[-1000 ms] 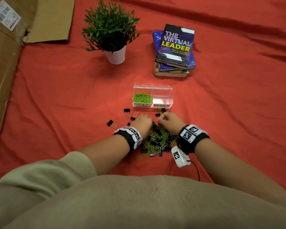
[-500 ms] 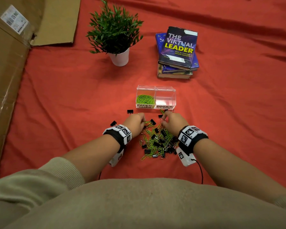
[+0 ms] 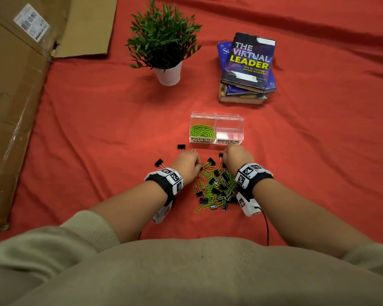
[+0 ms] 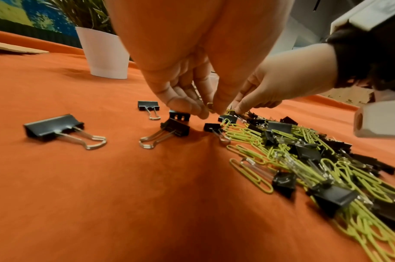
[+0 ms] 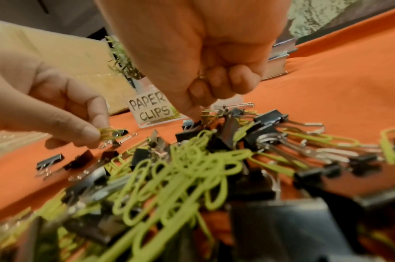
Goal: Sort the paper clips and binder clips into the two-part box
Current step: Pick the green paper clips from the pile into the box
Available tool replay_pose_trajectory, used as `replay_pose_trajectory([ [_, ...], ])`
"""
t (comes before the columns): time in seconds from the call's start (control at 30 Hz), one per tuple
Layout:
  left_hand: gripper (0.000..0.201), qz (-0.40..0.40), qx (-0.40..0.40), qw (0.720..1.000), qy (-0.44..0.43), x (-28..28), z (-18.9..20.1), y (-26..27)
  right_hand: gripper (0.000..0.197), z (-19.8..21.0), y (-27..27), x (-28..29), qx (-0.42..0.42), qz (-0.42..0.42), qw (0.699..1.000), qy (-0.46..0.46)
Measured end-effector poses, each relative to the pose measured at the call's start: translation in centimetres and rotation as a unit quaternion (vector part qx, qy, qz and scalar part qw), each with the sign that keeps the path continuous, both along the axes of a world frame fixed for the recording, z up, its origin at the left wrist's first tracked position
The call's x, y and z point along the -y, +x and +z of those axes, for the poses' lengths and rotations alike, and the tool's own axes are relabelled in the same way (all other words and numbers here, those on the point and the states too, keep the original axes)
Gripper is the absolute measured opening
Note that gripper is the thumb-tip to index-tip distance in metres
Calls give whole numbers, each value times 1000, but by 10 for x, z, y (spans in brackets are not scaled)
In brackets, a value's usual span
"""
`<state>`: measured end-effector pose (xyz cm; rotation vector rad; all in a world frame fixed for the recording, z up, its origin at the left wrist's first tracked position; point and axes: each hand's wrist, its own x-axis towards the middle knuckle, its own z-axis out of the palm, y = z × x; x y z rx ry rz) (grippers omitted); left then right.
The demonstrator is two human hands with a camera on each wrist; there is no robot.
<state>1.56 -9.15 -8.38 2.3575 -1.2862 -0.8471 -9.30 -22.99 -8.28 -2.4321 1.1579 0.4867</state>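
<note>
A mixed pile of green paper clips and black binder clips (image 3: pixel 215 187) lies on the red cloth between my wrists. Beyond it stands the clear two-part box (image 3: pixel 239 123); its left half, labelled PAPER CLIPS (image 5: pixel 150 110), holds green clips, and the right half looks empty. My left hand (image 3: pixel 198 165) pinches a green paper clip (image 4: pixel 210 106) at the pile's far left edge. At the far right edge my right hand (image 3: pixel 223 154) has its fingers curled, thumb and forefinger pinching a green paper clip (image 5: pixel 206 113). Loose binder clips (image 4: pixel 53 127) lie to the left of the pile.
A potted plant (image 3: pixel 164 49) in a white pot stands behind on the left, and a stack of books (image 3: pixel 245 69) behind the box on the right. Flattened cardboard (image 3: pixel 11 107) covers the left edge. Red cloth (image 3: pixel 318 140) spreads on all sides.
My hands have drawn apart from the middle of the pile toward its far edge. The left hand shifted left and now pinches a paper clip; the right reached slightly toward the box.
</note>
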Motion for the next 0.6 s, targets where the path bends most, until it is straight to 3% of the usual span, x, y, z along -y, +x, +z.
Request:
replay_pose_trajectory([
  [0.13, 12, -11, 18, 1000, -4, 8, -4, -8, 26, 6, -5, 5, -19, -26, 998, 63],
  [0.27, 24, -50, 44, 998, 13, 14, -8, -16, 19, 12, -18, 3, 111, -90, 982, 123],
  [0.43, 31, -78, 71, 994, 20, 19, -11, -24, 18, 24, -28, 2, 176, -148, 944, 236],
  [0.5, 28, -85, 82, 993, 24, 19, -10, -25, 11, 28, -31, 1, 223, -193, 898, 326],
  [0.6, 20, -101, 89, 990, 32, 19, -9, -26, 7, 36, -34, -1, 294, -263, 796, 459],
])
